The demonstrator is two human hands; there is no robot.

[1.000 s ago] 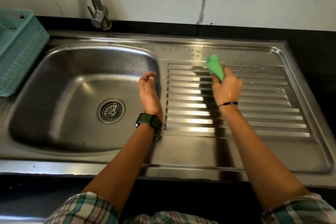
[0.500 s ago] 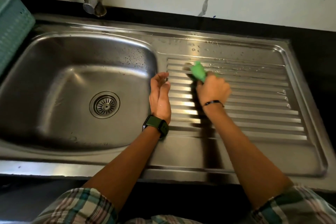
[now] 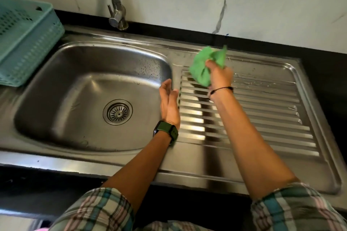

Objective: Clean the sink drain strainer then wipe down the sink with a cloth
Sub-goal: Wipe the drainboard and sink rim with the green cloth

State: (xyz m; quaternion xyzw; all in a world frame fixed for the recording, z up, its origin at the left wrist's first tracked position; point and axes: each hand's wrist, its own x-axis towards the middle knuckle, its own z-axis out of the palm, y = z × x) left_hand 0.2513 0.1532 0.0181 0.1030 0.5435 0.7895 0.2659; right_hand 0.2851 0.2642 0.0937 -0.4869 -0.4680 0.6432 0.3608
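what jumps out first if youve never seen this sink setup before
The bright green cloth stands out most, bunched in the right hand above the far left end of the ribbed steel drainboard. Next comes the round drain strainer seated in the middle of the basin floor, with the left hand open and empty over the basin's right edge. A teal plastic basket sits at the far left, beside the sink.

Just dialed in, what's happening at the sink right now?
A person's right hand grips a bunched green cloth over the far end of the ribbed drainboard. The left hand is open and empty at the basin's right edge. The drain strainer sits in place in the basin.
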